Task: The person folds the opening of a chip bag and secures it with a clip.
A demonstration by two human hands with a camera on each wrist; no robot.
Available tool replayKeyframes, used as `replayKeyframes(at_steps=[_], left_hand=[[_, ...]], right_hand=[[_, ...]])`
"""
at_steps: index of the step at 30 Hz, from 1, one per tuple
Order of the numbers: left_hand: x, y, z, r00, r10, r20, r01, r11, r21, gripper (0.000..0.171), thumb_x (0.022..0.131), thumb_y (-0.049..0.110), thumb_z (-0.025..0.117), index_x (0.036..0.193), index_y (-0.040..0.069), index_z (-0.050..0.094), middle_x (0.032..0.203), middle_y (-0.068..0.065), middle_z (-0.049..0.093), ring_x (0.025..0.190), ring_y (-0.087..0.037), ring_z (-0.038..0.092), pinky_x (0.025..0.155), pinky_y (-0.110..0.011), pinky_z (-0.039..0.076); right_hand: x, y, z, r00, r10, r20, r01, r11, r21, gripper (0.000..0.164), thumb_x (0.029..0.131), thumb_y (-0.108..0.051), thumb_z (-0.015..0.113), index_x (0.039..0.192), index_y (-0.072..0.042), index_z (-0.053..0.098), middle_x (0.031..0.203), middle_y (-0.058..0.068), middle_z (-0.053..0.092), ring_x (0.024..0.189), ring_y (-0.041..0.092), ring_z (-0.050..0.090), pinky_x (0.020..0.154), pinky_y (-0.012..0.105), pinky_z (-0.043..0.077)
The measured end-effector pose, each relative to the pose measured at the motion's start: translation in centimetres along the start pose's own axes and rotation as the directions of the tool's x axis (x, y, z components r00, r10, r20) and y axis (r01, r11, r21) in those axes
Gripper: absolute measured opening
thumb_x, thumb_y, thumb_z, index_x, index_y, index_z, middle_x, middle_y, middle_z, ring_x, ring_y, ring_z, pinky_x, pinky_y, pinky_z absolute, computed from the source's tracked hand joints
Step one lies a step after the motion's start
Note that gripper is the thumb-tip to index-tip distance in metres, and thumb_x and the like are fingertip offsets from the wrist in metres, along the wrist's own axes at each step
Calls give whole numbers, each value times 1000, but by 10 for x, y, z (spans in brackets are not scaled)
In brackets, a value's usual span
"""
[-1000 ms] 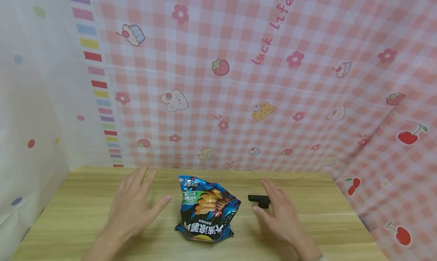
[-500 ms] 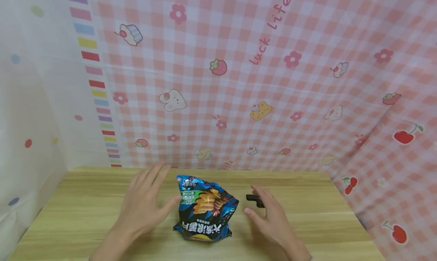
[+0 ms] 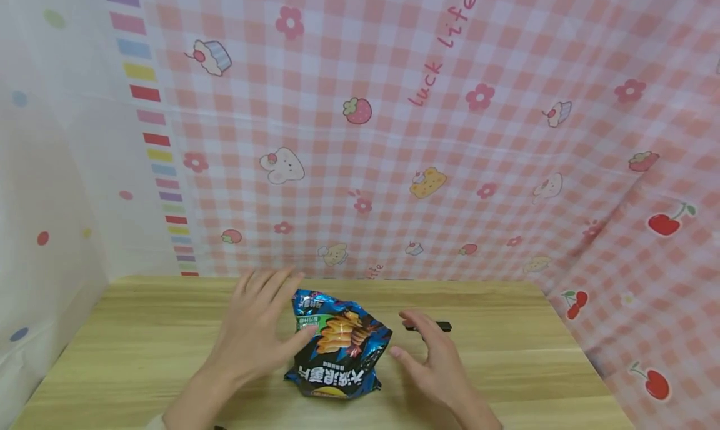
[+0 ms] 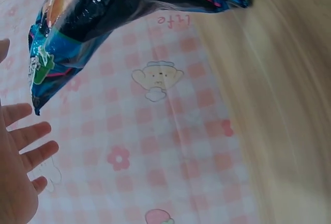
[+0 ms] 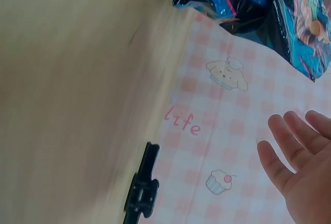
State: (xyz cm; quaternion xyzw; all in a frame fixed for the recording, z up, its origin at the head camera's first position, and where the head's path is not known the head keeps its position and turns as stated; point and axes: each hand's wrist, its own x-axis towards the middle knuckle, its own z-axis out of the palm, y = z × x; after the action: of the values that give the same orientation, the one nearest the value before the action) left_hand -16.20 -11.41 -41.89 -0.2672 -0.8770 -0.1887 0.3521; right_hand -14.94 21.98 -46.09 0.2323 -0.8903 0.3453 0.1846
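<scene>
A black-and-blue bag of potato chips [image 3: 337,352] lies on the wooden table between my hands, its printed front showing chips and white lettering. My left hand [image 3: 253,333] is at its left with fingers spread; the thumb overlaps the bag's edge in the head view. In the left wrist view, those fingers [image 4: 39,154] show a gap from the bag [image 4: 119,6]. On the other side, my right hand [image 3: 435,364] is spread with fingers slightly bent, holding nothing. Partly hidden behind it is a slim black clip-like piece [image 3: 444,326], which the right wrist view shows more fully [image 5: 140,193].
The wooden table [image 3: 523,355] runs back to a pink checked cloth [image 3: 337,136] hung as a wall. A similar cloth closes the right side, and a white dotted one [image 3: 50,167] the left. A small dark object shows at the bottom edge [image 3: 220,427].
Both hands have moved inward toward the chip bag, the left hand rightward and the right hand leftward. The bag and the black piece stay where they were; the view has shifted slightly.
</scene>
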Motion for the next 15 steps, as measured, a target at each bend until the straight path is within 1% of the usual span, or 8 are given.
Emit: replayKeyframes(at_steps=[3, 5, 9, 11, 13, 15], left_hand=[[4, 4, 0, 1000, 15, 15, -15, 1000, -7, 79, 87, 63, 68, 142, 7, 60, 141, -15, 62, 128, -38, 55, 117, -63, 30], [7, 6, 0, 999, 22, 27, -22, 1000, -7, 79, 85, 62, 70, 142, 8, 60, 141, -13, 63, 127, -36, 56, 116, -60, 32], [12, 12, 3, 999, 30, 36, -29, 999, -14, 77, 85, 60, 72, 141, 9, 61, 139, -12, 64, 125, -34, 58, 106, -57, 43], [14, 14, 4, 999, 29, 39, -28, 999, -24, 75, 85, 60, 73, 139, 9, 62, 137, -11, 65, 123, -34, 59, 101, -54, 45], [16, 17, 6, 999, 26, 45, -24, 999, -38, 73, 85, 60, 73, 138, 10, 63, 135, -10, 66, 122, -33, 59, 101, -54, 46], [18, 19, 8, 999, 28, 45, -26, 999, -44, 72, 86, 61, 71, 136, 11, 64, 133, -9, 67, 121, -32, 60, 101, -54, 45]], right_hand=[[1, -3, 3, 1000, 12, 9, -12, 1000, 23, 58, 90, -23, 84, 143, -17, 60, 134, -4, 67, 116, 15, 65, 91, 48, 57], [2, -5, 6, 1000, 12, 18, -13, 999, 44, 57, 91, -24, 83, 143, -17, 60, 134, -5, 67, 115, 14, 65, 92, 46, 57], [4, -9, 10, 1000, -3, 18, 1, 997, 84, 57, 91, -22, 83, 142, -14, 60, 131, -1, 69, 111, 16, 66, 90, 40, 57], [4, -9, 13, 1000, -10, 13, 9, 995, 100, 56, 91, -19, 82, 142, -13, 60, 128, 2, 71, 109, 16, 67, 88, 38, 57], [5, -10, 15, 1000, -21, 4, 21, 993, 112, 55, 91, -17, 82, 141, -12, 60, 125, 4, 72, 106, 16, 67, 86, 37, 57], [5, -10, 18, 999, -32, -5, 33, 992, 122, 53, 91, -15, 82, 140, -12, 60, 123, 3, 73, 104, 15, 67, 85, 36, 58]])
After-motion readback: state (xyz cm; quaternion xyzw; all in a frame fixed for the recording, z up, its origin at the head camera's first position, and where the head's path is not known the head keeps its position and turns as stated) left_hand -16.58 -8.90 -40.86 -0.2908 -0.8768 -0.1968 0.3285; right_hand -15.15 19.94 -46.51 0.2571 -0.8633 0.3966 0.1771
